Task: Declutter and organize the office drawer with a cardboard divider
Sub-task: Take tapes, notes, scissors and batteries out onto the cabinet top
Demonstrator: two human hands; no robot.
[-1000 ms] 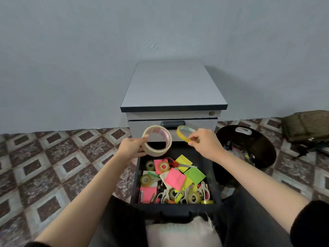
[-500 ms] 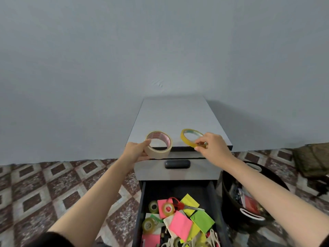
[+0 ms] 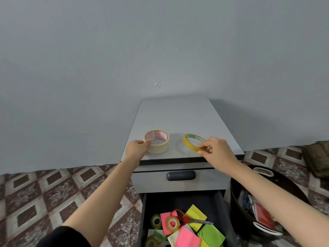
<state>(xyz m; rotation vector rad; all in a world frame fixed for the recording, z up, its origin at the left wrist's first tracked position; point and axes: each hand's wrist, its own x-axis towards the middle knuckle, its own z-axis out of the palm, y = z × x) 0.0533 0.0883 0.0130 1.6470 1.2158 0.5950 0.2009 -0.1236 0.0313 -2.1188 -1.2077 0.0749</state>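
Observation:
A wide beige masking tape roll (image 3: 159, 146) lies flat on the grey cabinet top (image 3: 178, 118). My left hand (image 3: 136, 148) grips its left edge. To its right, a thin yellow tape roll (image 3: 189, 142) is tilted, with its far edge on the top. My right hand (image 3: 216, 150) pinches its near edge. Below, the open dark drawer (image 3: 183, 198) holds pink, yellow and green sticky notes (image 3: 187, 237), small clear tape rolls (image 3: 156, 221) and red-handled scissors (image 3: 185, 217). No cardboard divider is in view.
A closed upper drawer with a dark handle (image 3: 181, 175) sits under the cabinet top. A black basket (image 3: 240, 204) with white handles and mixed items stands on the tiled floor at the right. A dark bag (image 3: 316, 157) lies by the wall.
Both hands have lifted the two tape rolls out of the drawer up to the cabinet top. The beige roll now lies flat there and the yellow roll touches down.

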